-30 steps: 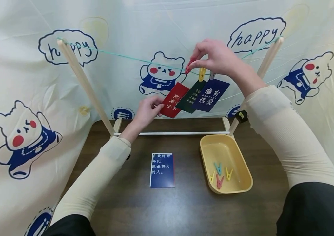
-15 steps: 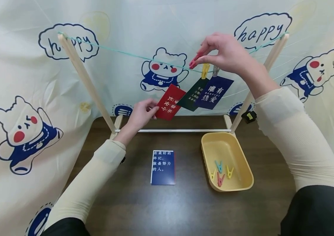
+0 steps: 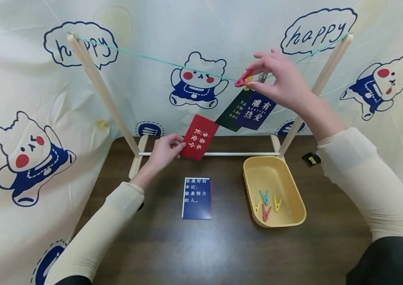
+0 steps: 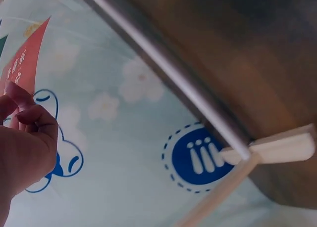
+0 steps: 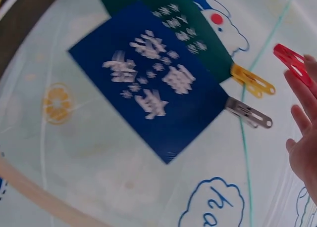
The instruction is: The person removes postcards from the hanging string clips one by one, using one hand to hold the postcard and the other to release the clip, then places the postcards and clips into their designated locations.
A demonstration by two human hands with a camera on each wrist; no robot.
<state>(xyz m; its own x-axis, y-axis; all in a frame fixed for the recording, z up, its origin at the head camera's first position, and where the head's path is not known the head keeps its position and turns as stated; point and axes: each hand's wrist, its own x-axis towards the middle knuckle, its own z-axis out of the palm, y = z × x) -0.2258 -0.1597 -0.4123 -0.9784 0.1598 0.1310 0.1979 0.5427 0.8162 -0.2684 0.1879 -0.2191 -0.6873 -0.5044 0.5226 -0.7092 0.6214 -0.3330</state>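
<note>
The left hand [image 3: 165, 152] pinches a small red rectangular card with white characters [image 3: 199, 136] by its left edge, over the far edge of the dark wood-grain counter [image 3: 222, 249], below the thin green cord [image 3: 151, 58] and apart from it. The right hand [image 3: 279, 77], well apart from the left, pinches a red clip [image 3: 243, 78] beside the cord. On the cord, a yellow clip [image 5: 250, 81] and a grey clip [image 5: 247, 113] hold a dark green card [image 3: 233, 111] and an overlapping blue card [image 3: 258, 111].

The red card looks light, thin and fairly stiff, probably smooth and easily creased; a gentle pinch near an edge or corner should suit it. The red clip looks light and hard, probably springy, best taken by its rear ends. Whether its jaws are spread, I cannot tell.
</note>
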